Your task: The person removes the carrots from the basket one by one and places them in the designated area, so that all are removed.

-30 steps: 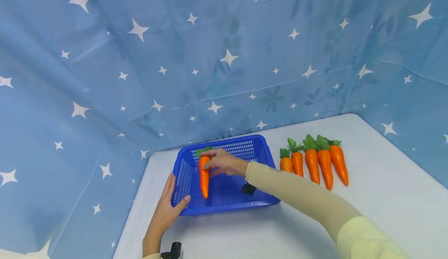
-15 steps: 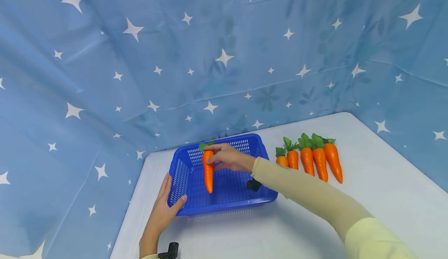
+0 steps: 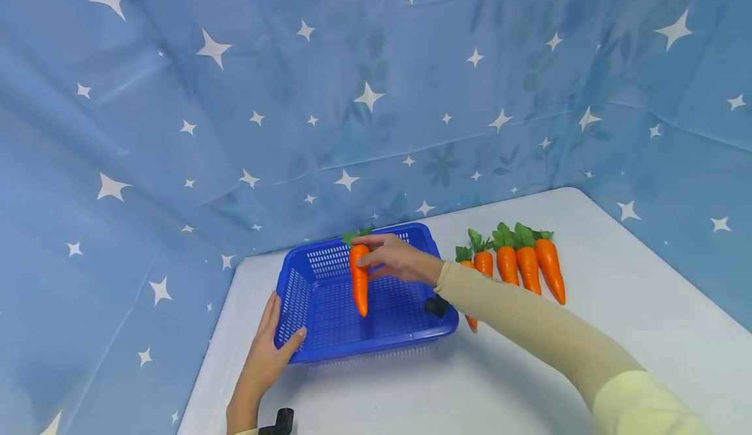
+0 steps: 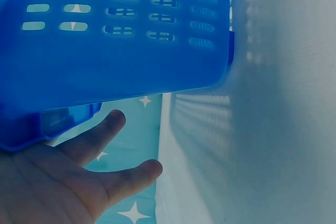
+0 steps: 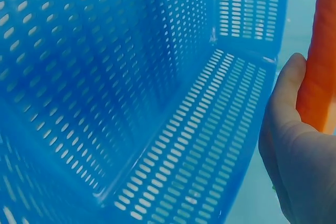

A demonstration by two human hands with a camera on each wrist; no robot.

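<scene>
My right hand (image 3: 395, 255) pinches an orange carrot (image 3: 360, 285) with green leaves near its top. The carrot hangs tip down over the inside of a blue perforated basket (image 3: 376, 345). In the right wrist view, the thumb and fingers of this hand lie along the carrot (image 5: 321, 61), beside the basket's slotted wall (image 5: 194, 129). My left hand (image 3: 264, 350) rests at the basket's left front corner, thumb at the near rim and fingers along the outer side. The left wrist view shows straight fingers (image 4: 131, 180) just outside the basket (image 4: 131, 64).
Several more carrots (image 3: 549, 268) with leafy tops lie in a row on the white table (image 3: 611, 278), right of the basket; my right forearm partly covers them. A blue curtain with white stars (image 3: 376, 128) hangs behind and beside the table.
The carrot in my right hand has risen and shifted right relative to the basket. The head view has turned slightly, so the scene slides left. My left hand stays at the basket's corner.
</scene>
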